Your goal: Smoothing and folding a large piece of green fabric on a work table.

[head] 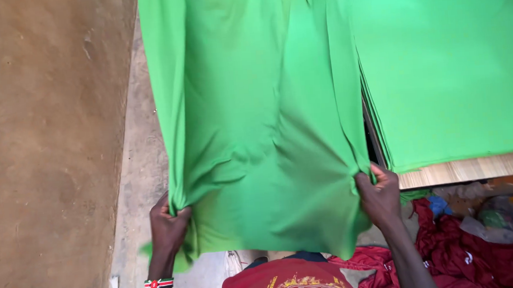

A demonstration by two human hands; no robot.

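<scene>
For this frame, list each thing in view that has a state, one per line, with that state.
Left hand: closed, gripping the green cloth's left edge.
Right hand: closed, pinching the cloth's right edge.
Green cloth: held up and stretched between both hands, creased, lower part hanging.
Stack of green sheets: lying flat on the wooden table, edges aligned.
Red garments: crumpled in a heap below the table.
Beaded wristband: worn on the left wrist.

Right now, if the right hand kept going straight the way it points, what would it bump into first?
Probably the stack of green fabric on the wooden table, just ahead of the right hand, which already grips the hanging green cloth. Depth is unclear.
</scene>
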